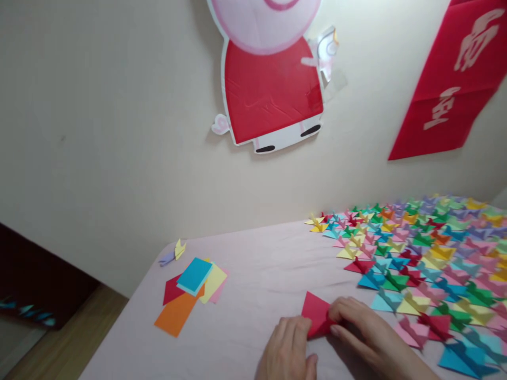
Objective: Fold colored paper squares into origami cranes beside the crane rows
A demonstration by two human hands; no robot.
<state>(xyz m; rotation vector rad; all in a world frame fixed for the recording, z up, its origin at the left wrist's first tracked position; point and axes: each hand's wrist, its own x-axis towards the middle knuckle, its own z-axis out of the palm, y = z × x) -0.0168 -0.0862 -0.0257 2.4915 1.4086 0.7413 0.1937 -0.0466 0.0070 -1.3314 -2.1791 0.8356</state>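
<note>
A red folded paper piece [317, 312] lies on the pink tabletop [257, 274] near the front edge. My right hand [366, 330] presses on its right side, fingers together and curled over the fold. My left hand [288, 348] rests at its lower left corner, fingertips touching the paper. To the right spread several rows of finished folded paper shapes [428, 258] in many colours.
A loose stack of coloured square sheets [190, 287], blue on top, sits at the table's left. Two small folded pieces [174, 252] lie beyond it. A cartoon wall sticker [273, 79] and a red banner [451, 79] hang on the wall. Wooden floor [59, 348] shows at the left.
</note>
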